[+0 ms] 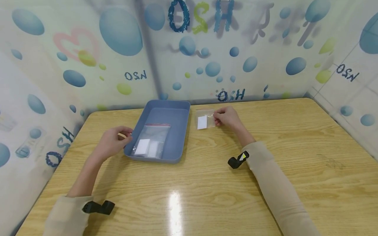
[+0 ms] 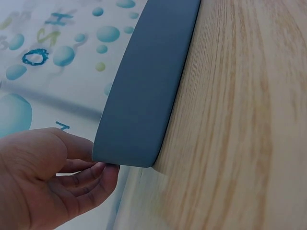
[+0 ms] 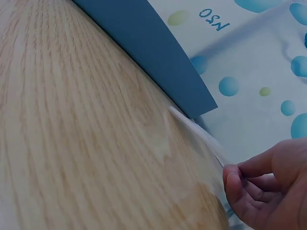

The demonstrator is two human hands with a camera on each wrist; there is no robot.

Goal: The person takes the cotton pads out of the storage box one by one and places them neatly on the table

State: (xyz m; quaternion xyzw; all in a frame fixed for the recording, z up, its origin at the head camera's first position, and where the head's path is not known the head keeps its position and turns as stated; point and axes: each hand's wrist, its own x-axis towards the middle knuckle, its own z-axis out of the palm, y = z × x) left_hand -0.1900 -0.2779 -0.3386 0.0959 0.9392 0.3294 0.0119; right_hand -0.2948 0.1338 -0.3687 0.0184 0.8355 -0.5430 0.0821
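Observation:
My left hand [image 1: 111,143] is at the left rim of a shallow blue-grey tray [image 1: 180,137], its thumb and fingers curled at the edge. From the left wrist, the tray [image 2: 144,91] hides the thumb's tip, while the fingers of the left hand [image 2: 57,177] bend at its outer side. Beyond the tray's right side, my right hand [image 1: 228,117] pinches the right edge of a small clear zip bag [image 1: 210,122] with a white card inside. In the right wrist view the bag [image 3: 201,136] appears edge-on, low over the wood, between thumb and finger of the right hand [image 3: 261,187].
Inside the tray's near left part lies a larger clear zip bag [image 1: 156,131] with a red seal line and white pieces. The tray stands on a wood-grain table [image 1: 206,190]. A bubble-patterned wall covering [image 1: 206,49] rises right behind the table's far edge.

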